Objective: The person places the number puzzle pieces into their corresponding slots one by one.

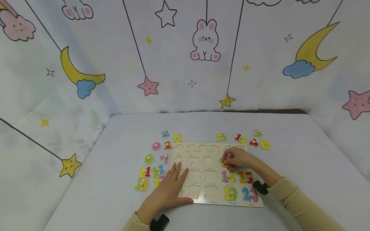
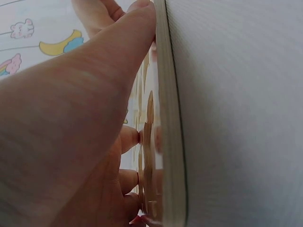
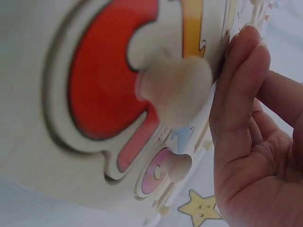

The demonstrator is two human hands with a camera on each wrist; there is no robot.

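Observation:
A wooden number puzzle board lies on the white table. My left hand rests on its left part with fingers spread and thumb along the front edge; the left wrist view shows fingertips touching the board. My right hand is over the second row, fingers and thumb pinching at a yellow-orange number piece, whose shape is mostly covered. Just in front sit the knobbed 14 piece and red-and-orange 15 piece. The 19 piece and 20 piece fill slots at the front right.
Loose number pieces lie left of the board, among them a 6, an 11 and a 16. Behind it are a 13, a red 4 and a yellow 5. A patterned cloth hangs behind the table.

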